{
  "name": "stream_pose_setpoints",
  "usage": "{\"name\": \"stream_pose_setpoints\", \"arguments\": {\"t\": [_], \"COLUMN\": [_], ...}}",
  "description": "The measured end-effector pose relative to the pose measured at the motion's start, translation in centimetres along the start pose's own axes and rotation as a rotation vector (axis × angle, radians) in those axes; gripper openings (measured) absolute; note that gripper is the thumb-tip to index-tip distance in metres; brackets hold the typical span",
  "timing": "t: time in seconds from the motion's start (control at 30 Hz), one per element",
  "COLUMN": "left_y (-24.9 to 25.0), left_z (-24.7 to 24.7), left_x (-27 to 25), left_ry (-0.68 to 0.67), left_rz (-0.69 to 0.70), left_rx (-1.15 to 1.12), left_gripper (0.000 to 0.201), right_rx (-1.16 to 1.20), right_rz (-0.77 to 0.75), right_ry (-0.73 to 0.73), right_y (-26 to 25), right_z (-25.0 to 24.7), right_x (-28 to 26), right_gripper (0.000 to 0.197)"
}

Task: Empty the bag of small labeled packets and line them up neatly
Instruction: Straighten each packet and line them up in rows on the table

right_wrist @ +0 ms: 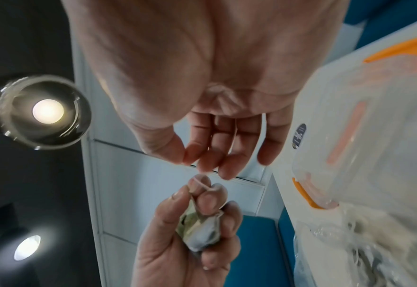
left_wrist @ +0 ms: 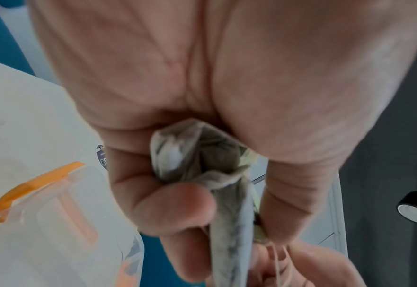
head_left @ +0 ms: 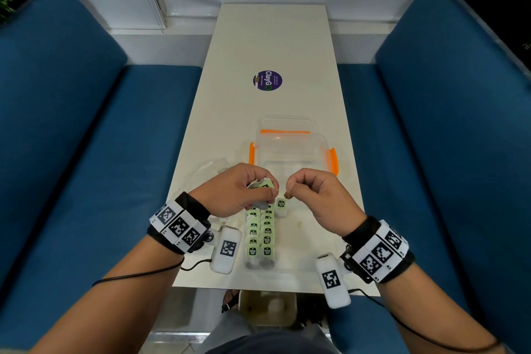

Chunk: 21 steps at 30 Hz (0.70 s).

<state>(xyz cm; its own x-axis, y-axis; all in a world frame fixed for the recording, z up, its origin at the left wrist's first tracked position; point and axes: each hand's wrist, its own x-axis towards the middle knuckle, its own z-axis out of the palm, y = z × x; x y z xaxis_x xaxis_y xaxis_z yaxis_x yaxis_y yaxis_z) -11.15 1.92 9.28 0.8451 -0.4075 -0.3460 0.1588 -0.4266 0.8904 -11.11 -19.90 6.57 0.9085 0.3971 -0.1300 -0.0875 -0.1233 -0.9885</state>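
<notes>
Two hands, one clear plastic box with orange clips, one round purple sticker, and two columns of small green-labelled packets at lower centre; their exact number was unclear.

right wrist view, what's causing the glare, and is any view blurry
Right wrist view: two ceiling lights bloom at left, and the clear container is smeared. Left wrist view: the left hand and its bunched packets are soft. Head view: evenly lit, edges bowed.

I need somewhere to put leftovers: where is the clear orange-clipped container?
In the head view the container sits on the table just beyond both hands, slightly right of centre.
</notes>
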Motion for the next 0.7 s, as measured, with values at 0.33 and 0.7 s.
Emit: {"name": "stream_pose_setpoints", "arguments": {"t": [0.33,0.7], "left_y": [-0.61,-0.58], "left_z": [0.14,-0.16], "left_x": [0.66,0.85], "left_ry": [0.084,0.073], "left_rz": [0.020,0.027], "left_rx": [-0.063,-0.042], "left_gripper": [0.014,0.009], "right_rx": [0.185,0.120], "right_rz": [0.039,0.069], "right_ry": [0.082,-0.006], "right_y": [0.28,0.54], "right_z": [0.05,0.22], "right_x": [0.40,0.73], "right_gripper": [0.012,0.010]}}
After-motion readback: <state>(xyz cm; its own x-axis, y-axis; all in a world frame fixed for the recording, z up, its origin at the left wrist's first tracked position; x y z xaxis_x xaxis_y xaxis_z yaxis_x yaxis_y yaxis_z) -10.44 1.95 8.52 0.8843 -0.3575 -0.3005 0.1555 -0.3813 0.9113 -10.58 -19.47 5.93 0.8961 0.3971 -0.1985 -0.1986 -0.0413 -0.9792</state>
